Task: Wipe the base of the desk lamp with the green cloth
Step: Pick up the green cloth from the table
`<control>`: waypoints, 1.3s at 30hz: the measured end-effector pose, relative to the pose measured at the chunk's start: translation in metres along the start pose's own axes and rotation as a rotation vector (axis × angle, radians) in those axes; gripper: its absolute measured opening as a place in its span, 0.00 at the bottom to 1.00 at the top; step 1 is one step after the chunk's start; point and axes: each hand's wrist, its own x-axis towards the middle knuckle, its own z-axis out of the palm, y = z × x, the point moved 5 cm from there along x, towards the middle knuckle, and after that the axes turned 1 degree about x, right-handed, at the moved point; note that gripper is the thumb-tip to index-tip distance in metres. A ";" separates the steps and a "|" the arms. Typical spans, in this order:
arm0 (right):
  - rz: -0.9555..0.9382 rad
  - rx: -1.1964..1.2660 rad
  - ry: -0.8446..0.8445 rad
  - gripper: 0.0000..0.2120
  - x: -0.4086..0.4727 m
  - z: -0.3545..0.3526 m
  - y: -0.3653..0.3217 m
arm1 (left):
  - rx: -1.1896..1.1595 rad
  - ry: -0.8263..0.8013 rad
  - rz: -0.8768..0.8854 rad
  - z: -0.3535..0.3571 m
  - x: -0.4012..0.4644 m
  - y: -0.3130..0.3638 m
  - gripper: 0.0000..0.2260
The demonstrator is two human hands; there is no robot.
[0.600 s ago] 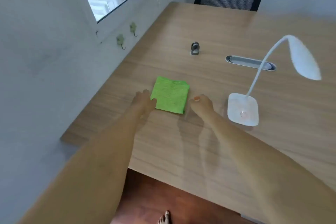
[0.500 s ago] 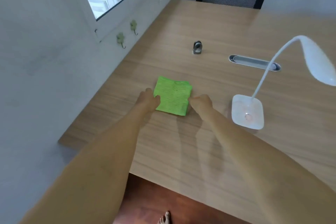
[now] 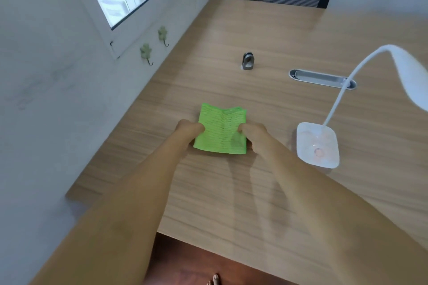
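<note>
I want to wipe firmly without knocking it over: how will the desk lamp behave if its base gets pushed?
The desk lamp probably slides rather than grips: its white base looks smooth on the bare wooden desk. It may also tip, since the head overhangs on a thin curved neck. Steadying it seems wise.

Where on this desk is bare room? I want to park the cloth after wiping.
Bare wood lies behind the green cloth up to the metal clip, and along the near edge. It is tighter between the right hand and the lamp base.
</note>
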 end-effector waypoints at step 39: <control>-0.352 -0.528 0.023 0.08 -0.116 -0.242 0.041 | 0.508 -0.509 0.370 0.144 -0.151 0.058 0.11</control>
